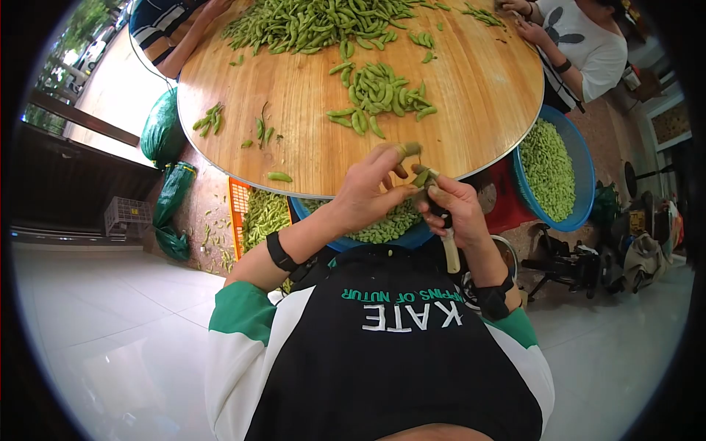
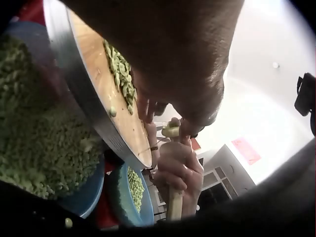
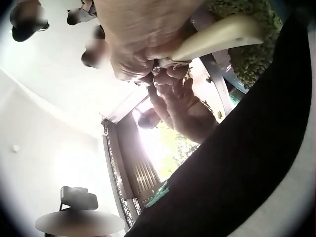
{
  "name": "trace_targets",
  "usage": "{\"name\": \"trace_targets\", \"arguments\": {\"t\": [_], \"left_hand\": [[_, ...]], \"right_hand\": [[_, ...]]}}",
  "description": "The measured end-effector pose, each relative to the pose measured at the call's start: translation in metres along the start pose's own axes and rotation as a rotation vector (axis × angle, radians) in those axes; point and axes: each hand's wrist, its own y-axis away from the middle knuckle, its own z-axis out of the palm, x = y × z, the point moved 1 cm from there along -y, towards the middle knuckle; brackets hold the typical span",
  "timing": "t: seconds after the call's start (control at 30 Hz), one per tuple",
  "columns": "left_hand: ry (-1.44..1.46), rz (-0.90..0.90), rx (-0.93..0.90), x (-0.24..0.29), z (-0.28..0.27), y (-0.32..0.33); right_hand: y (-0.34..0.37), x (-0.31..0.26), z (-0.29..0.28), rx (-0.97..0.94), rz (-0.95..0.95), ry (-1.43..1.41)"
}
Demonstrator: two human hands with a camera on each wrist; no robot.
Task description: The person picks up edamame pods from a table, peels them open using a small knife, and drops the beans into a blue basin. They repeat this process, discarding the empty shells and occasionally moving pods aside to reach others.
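My left hand [image 1: 368, 187] is over the near table edge, thumb and fingers curled at a green soybean pod [image 1: 421, 178]. In the left wrist view the pod [image 2: 171, 131] shows pale green between the two hands. My right hand [image 1: 460, 209] grips a tool with a cream handle [image 1: 451, 253], its fingertips meeting the pod. The handle's end [image 3: 237, 37] sticks out below the palm; the working end is hidden by the fingers. A small heap of pods [image 1: 382, 92] lies on the round wooden table [image 1: 294, 125] just beyond my hands.
Shelled beans fill a blue basin [image 1: 390, 229] below my hands and another blue basin [image 1: 586, 176] at right. An orange crate [image 1: 239, 206] holds pods. A large pod pile [image 1: 316, 26] covers the table's far side, where two people sit. Green sacks [image 1: 162, 132] stand at left.
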Motion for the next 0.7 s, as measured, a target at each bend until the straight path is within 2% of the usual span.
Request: {"name": "trace_targets", "arguments": {"t": [0.07, 0.13, 0.23, 0.27, 0.33, 0.4, 0.43, 0.5, 0.53, 0.6, 0.67, 0.7], "left_hand": [[0.025, 0.029, -0.026, -0.003, -0.003, -0.002], [-0.108, 0.201, 0.036, -0.008, -0.006, 0.000], [-0.045, 0.139, 0.032, -0.009, -0.023, 0.003], [-0.114, 0.150, 0.102, -0.009, -0.032, 0.005], [-0.161, 0.016, 0.178, -0.016, -0.061, 0.013], [-0.610, -0.078, 0.254, -0.025, -0.096, 0.017], [-0.612, -0.078, 0.252, -0.028, -0.103, 0.016], [-1.579, -0.010, 0.415, -0.033, -0.111, 0.016], [-1.452, 0.019, 0.352, -0.037, -0.107, 0.018], [-0.886, 0.082, 0.100, -0.046, -0.081, 0.034], [-0.392, 0.259, -0.049, -0.034, -0.038, 0.037], [-0.420, 0.275, -0.055, -0.031, -0.020, 0.036]], "right_hand": [[-0.004, 0.006, 0.003, -0.047, 0.002, 0.045], [-0.003, 0.004, 0.008, -0.077, 0.029, 0.017], [-0.003, 0.002, 0.017, -0.108, 0.046, -0.018], [-0.004, 0.001, 0.018, -0.106, 0.035, -0.020], [-0.006, 0.003, 0.009, -0.070, 0.010, -0.023], [-0.006, 0.006, -0.001, -0.023, -0.038, -0.001], [-0.006, 0.008, -0.005, -0.023, -0.038, -0.003], [-0.007, 0.011, -0.010, 0.030, -0.039, -0.009], [-0.008, 0.013, -0.009, 0.029, -0.039, -0.010], [-0.010, 0.013, -0.007, 0.061, -0.069, 0.053], [-0.013, 0.014, -0.006, 0.060, -0.068, 0.039], [-0.014, 0.014, -0.005, 0.064, -0.074, 0.021]]}}
